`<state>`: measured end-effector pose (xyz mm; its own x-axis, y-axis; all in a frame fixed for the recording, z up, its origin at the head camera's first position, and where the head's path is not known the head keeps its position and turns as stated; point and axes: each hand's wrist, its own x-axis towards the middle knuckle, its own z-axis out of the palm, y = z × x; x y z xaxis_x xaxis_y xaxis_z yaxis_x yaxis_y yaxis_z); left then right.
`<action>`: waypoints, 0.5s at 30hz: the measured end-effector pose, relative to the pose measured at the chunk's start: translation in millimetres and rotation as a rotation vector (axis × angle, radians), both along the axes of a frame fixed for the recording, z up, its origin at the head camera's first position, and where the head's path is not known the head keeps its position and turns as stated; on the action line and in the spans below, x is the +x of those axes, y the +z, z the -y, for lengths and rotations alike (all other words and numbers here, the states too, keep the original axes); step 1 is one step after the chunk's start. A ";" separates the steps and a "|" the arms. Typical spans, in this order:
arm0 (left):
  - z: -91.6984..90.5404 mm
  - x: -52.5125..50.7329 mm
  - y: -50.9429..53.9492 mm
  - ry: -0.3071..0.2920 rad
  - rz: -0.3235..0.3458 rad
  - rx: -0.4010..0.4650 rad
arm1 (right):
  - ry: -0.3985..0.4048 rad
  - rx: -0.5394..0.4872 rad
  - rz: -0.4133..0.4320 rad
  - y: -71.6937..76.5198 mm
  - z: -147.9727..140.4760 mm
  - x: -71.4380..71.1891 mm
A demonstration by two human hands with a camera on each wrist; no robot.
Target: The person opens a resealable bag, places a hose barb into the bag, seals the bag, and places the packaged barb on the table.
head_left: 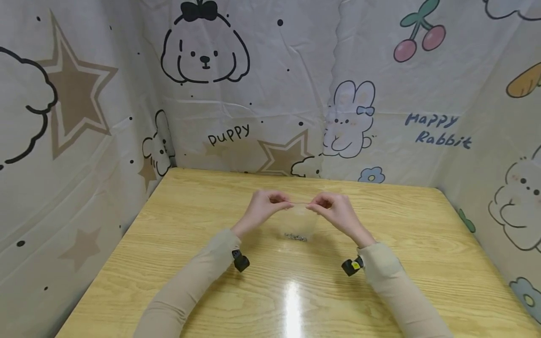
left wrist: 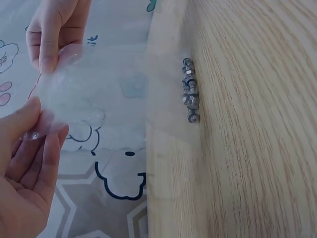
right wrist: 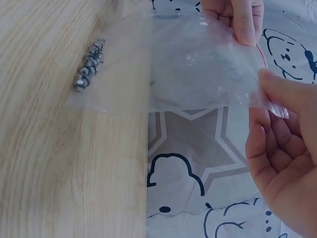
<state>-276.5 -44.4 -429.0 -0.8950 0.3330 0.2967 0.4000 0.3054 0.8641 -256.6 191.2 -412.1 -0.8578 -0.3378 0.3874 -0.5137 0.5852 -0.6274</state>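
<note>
A clear plastic zip bag (head_left: 298, 219) with a red line along its top edge hangs upright between my hands. My left hand (head_left: 267, 206) pinches one top corner between thumb and fingers. The opposite top corner is pinched by my right hand (head_left: 336, 212). Small metal bolts or nuts (left wrist: 190, 91) lie in a row along the bag's bottom, close to the tabletop; their exact kind is hard to tell. In the right wrist view the same metal pieces (right wrist: 89, 65) show through the plastic. Whether the bag's seal is closed cannot be told.
The wooden table (head_left: 203, 197) spreads under both arms, with a light reflection near its front. A patterned cloth (head_left: 262, 94) with cartoon drawings hangs behind the table and along both sides. Black wrist cameras (head_left: 241, 261) sit by the sleeve cuffs.
</note>
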 end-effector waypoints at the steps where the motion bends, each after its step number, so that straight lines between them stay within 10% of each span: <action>1: 0.9 -0.2 0.1 -0.005 0.001 -0.003 | -0.002 0.002 -0.001 0.2 -0.2 0.2; 15: 14.6 2.5 9.1 -0.012 0.035 -0.080 | -0.007 0.045 0.004 0.5 -5.1 2.5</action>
<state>-274.0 -59.0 -419.9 -0.9002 0.3653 0.2369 0.3739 0.3697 0.8506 -254.1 196.4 -411.6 -0.8618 -0.3490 0.3681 -0.5070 0.6162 -0.6027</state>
